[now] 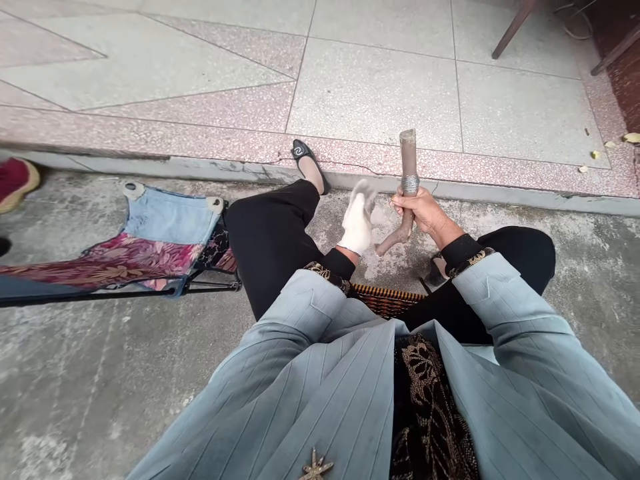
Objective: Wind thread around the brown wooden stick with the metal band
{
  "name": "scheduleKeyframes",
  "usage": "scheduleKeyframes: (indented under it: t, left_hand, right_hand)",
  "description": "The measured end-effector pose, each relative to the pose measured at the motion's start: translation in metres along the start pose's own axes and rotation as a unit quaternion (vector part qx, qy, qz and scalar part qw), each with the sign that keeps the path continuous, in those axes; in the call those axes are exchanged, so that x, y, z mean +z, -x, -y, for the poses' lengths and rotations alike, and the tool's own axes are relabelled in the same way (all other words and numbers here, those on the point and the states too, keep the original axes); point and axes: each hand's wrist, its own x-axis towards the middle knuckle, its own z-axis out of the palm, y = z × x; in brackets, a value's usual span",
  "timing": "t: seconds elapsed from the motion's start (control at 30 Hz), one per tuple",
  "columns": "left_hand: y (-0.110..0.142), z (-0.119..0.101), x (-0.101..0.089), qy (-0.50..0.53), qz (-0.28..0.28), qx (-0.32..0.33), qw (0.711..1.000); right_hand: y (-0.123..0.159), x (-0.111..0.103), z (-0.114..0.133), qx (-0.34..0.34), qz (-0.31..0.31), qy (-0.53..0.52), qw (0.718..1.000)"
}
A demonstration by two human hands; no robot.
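Your right hand (pixel 425 208) grips the stick (pixel 409 157), likely light, stiff; hold below the wire (pixel 411 184). Left hand (pixel 358 220) blurred: grip unclear.

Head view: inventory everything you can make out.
Crooked stick: 1, brown, centre
Wire: 1 wrap, grey, around stick
Cloth frame: 1, blue and red, left
Shoe: 1, red, left edge
Woven item: 1, orange and black, centre
Furniture legs: 2, brown, upper right
Leaves: several, yellowish, right
Tiled step: 1, pink and grey, top
Concrete: 1, grey, below step
Jacket: 1, pale blue, lower half
Trousers: 1, black, centre
Own shoes: 2, black, centre
Left hand: 1, white glove, centre
Right hand: 1, bare, on stick
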Motion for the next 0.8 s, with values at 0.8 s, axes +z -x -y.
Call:
scheduleKeyframes:
  t: [0.8]
  left_hand:
    - [-0.004,-0.024,0.001,-0.341,0.136,-0.027,0.93]
  right_hand:
    - [-0.013,-0.035,0.014,-0.112,-0.09,0.289,0.947]
